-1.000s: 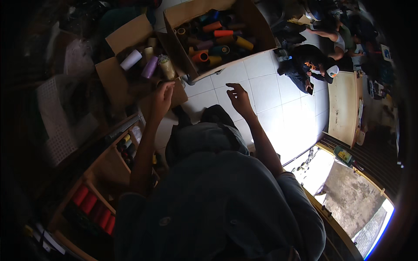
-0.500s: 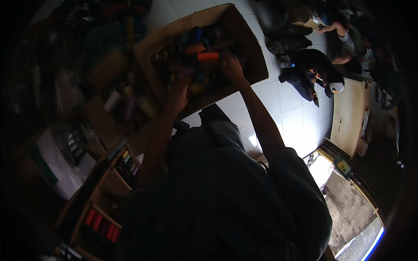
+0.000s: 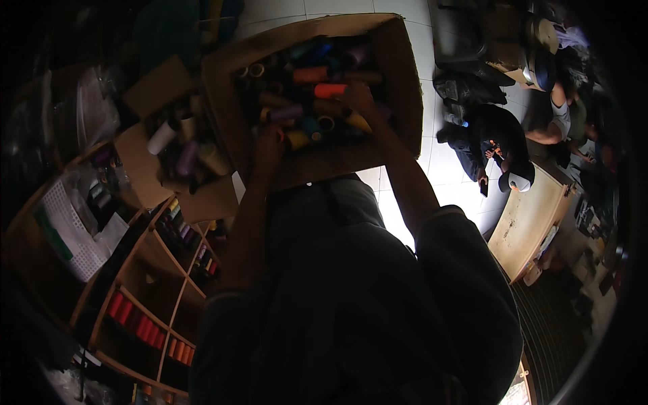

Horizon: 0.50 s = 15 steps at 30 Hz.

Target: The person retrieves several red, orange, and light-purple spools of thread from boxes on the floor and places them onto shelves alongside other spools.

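Note:
A cardboard box (image 3: 216, 101) full of thread spools in many colours stands open in front of me. Inside it, my right hand (image 3: 359, 98) is closed on the end of a bright orange-red thread spool (image 3: 329, 90). At the near left of the box, my left hand (image 3: 268, 140) has its fingers curled round a spool; only a small orange end (image 3: 280, 136) shows. Between the hands lie a purple spool (image 3: 286, 113), a yellow spool (image 3: 297, 140) and a teal spool (image 3: 310, 126). A duller orange spool (image 3: 310, 75) lies just beyond the held one.
To the left stands a smaller open carton (image 3: 138, 158) of spools. Below it is a wooden shelf (image 3: 152, 270) with red spools (image 3: 135, 318) in one compartment. At right, a person in dark clothes and a cap (image 3: 503, 145) sits on the tiled floor near a pale wooden board (image 3: 530, 216).
My view has shifted, showing more of the shelf at left. The right hand keeps the orange-red spool, and both hands stay within the box.

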{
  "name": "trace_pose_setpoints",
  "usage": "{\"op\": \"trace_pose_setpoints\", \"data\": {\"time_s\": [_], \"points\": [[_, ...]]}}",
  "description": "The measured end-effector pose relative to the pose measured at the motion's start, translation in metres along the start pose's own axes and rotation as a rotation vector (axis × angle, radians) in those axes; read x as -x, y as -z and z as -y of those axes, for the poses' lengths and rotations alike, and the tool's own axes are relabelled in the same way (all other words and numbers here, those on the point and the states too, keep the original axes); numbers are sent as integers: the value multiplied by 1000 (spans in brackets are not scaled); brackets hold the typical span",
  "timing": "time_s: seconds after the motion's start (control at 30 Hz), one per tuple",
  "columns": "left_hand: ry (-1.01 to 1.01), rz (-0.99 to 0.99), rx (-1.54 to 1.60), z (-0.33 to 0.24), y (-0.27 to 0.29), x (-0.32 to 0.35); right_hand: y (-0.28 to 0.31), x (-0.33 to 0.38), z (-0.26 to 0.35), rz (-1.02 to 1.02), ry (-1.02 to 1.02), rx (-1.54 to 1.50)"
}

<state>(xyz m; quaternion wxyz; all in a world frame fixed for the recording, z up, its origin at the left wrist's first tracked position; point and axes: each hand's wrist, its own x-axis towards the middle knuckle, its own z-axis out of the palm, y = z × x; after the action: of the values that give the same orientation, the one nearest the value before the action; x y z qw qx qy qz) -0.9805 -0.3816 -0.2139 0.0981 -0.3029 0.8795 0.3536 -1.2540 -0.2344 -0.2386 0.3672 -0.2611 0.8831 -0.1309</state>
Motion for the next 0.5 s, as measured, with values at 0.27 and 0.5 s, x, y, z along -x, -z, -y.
{"op": "trace_pose_setpoints", "data": {"time_s": [0.27,0.5], "points": [[411,-248,456,-37,63,33,38,52,18,-55,-41,-1452],[489,-101,1589,-46,54,56,41,73,72,301,-179,-1508]]}}
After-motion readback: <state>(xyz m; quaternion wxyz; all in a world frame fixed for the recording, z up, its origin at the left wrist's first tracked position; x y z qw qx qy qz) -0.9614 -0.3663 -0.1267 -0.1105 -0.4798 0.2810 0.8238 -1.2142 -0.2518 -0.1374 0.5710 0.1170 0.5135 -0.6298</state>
